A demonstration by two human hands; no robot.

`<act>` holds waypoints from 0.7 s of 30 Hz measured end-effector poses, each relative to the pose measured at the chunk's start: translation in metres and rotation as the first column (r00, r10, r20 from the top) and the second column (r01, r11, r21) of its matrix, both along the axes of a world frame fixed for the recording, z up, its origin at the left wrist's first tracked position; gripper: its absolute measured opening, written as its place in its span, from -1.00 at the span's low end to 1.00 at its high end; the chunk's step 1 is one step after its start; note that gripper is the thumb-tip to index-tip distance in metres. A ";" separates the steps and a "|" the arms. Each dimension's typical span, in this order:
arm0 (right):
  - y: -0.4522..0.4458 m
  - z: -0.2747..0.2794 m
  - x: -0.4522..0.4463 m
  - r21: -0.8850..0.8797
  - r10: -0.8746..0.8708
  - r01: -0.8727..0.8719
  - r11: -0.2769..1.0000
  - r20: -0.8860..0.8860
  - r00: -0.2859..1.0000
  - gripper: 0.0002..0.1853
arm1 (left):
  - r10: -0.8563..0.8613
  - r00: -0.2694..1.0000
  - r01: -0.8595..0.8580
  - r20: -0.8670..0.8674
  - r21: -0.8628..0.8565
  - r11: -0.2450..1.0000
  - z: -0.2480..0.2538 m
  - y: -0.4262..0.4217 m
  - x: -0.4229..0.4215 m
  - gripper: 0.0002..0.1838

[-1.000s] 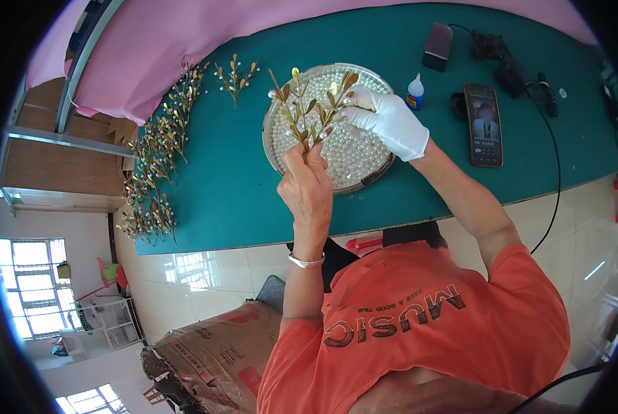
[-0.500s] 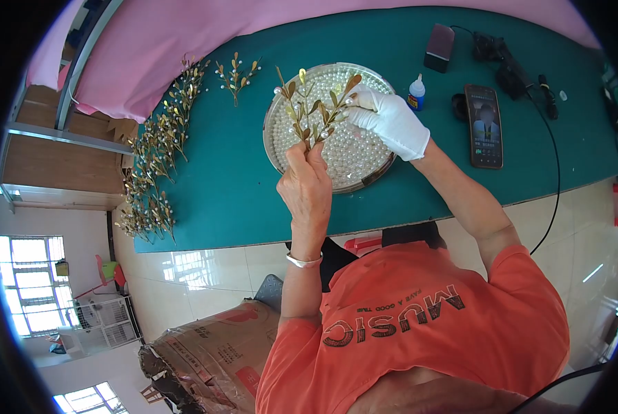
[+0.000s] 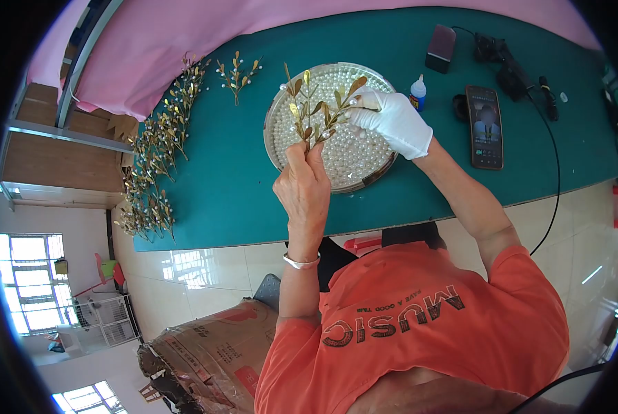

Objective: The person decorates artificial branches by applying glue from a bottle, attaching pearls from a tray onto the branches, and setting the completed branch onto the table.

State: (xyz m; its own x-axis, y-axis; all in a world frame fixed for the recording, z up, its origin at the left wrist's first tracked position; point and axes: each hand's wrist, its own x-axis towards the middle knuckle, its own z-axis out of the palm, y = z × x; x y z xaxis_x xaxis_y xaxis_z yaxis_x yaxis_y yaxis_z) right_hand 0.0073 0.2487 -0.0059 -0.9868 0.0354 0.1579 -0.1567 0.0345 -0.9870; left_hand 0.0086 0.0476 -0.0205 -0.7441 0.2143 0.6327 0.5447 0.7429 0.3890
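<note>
My left hand (image 3: 303, 185), bare, pinches the stem end of a gold-leaved sprig (image 3: 316, 110) with pearl beads on its branches. The sprig stands forked above a round tray (image 3: 276, 155) filled with loose white pearls (image 3: 357, 155). My right hand (image 3: 395, 124), in a white glove, has its fingers pinched together at the tip of the sprig's right branch. A pearl bead (image 3: 354, 102) shows at those fingertips; the glove partly hides the contact. Just beyond the glove a small glue bottle (image 3: 418, 91) with a white nozzle stands upright.
Many similar sprigs (image 3: 160, 152) lie along the table's left side, with a single one (image 3: 237, 76) apart from them. On the right are a phone (image 3: 485, 127), a dark speaker box (image 3: 439, 48) and black cables (image 3: 509, 72). A cardboard box (image 3: 212, 352) sits below the table (image 3: 219, 207).
The sprig has tilted slightly to the right in my left hand, which has shifted a little left and down. My gloved right hand stays at the branch tip, moved very slightly right.
</note>
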 end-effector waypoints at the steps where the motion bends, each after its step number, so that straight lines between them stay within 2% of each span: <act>1: 0.000 0.000 0.000 0.000 0.000 0.000 1.000 0.000 1.000 -0.74 | -0.004 0.999 0.004 -0.050 -0.004 1.000 0.002 0.000 0.000 -0.81; 3: -0.001 -0.001 -0.001 -0.140 0.038 -0.034 0.990 0.030 0.999 -0.75 | -0.008 0.999 0.008 -0.054 0.002 1.000 0.004 -0.001 0.000 -0.81; 7: 0.000 -0.008 -0.005 -0.178 0.083 -0.073 0.981 0.048 0.995 -0.76 | -0.012 0.998 0.012 -0.064 0.006 1.000 0.008 -0.001 0.001 -0.81; 12: -0.001 -0.010 -0.006 -0.431 0.163 -0.089 0.898 0.137 0.977 -0.75 | -0.015 0.999 0.016 -0.041 0.008 1.000 0.010 -0.002 0.001 -0.81; 18: -0.001 -0.004 -0.005 -0.589 0.244 -0.109 0.801 0.155 0.957 -0.74 | -0.028 0.999 0.028 -0.040 -0.002 1.000 0.015 -0.003 0.000 -0.81; 21: 0.002 -0.008 -0.008 -0.601 0.279 -0.140 0.787 0.145 0.949 -0.75 | -0.035 0.999 0.035 -0.038 0.009 0.999 0.015 -0.003 -0.001 -0.81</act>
State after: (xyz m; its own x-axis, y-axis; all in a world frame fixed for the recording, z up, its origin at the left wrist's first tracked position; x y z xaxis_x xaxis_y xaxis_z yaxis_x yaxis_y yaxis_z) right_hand -0.0004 0.2508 -0.0138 -0.9862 -0.1609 -0.0397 0.1243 -0.5597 -0.8193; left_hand 0.0081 0.0451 -0.0056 -0.7117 0.2336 0.6625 0.5847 0.7197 0.3743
